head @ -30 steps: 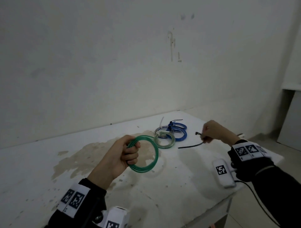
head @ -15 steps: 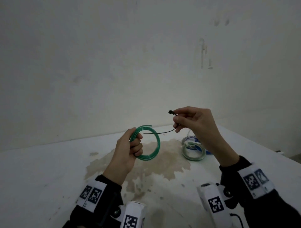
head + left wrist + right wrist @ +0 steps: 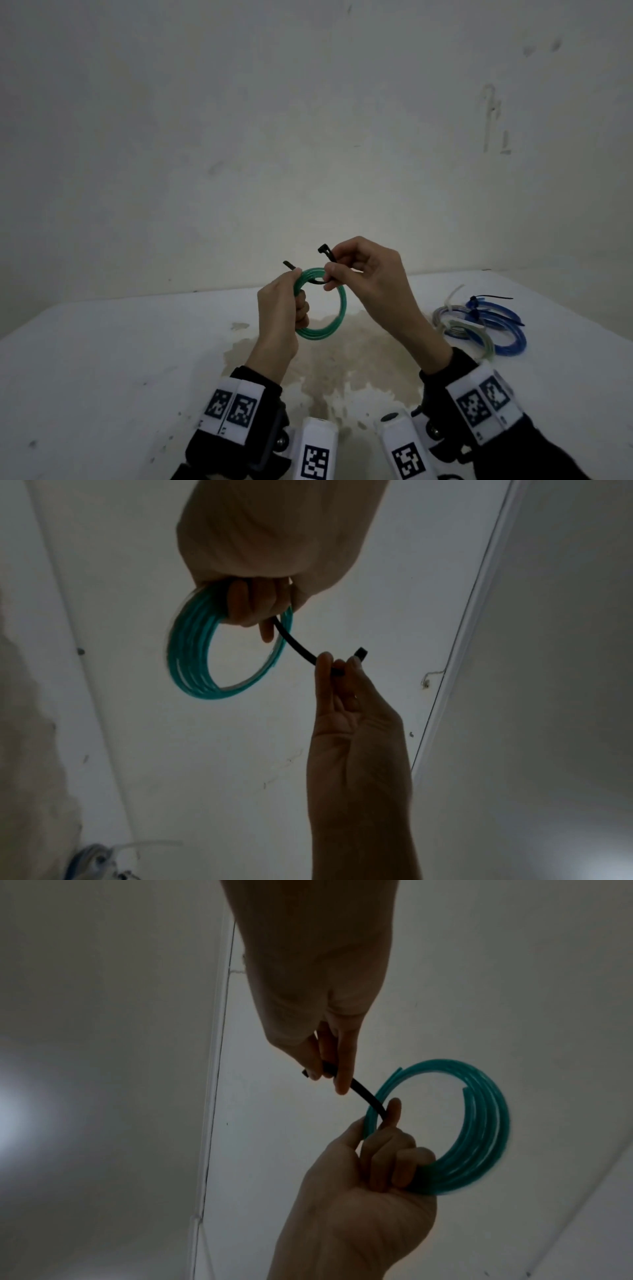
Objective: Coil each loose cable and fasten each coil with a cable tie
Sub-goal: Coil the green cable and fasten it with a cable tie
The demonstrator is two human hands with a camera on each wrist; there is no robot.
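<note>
Stained white table (image 3: pixel 102 359), seemingly three tied coils (image 3: pixel 479 325)

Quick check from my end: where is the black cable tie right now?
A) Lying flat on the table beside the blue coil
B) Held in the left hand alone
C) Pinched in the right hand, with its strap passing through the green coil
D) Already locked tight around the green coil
C: the right hand pinches the black cable tie near its head, and the strap runs through the green coil that the left hand grips; the tie's ends are not joined.
</note>
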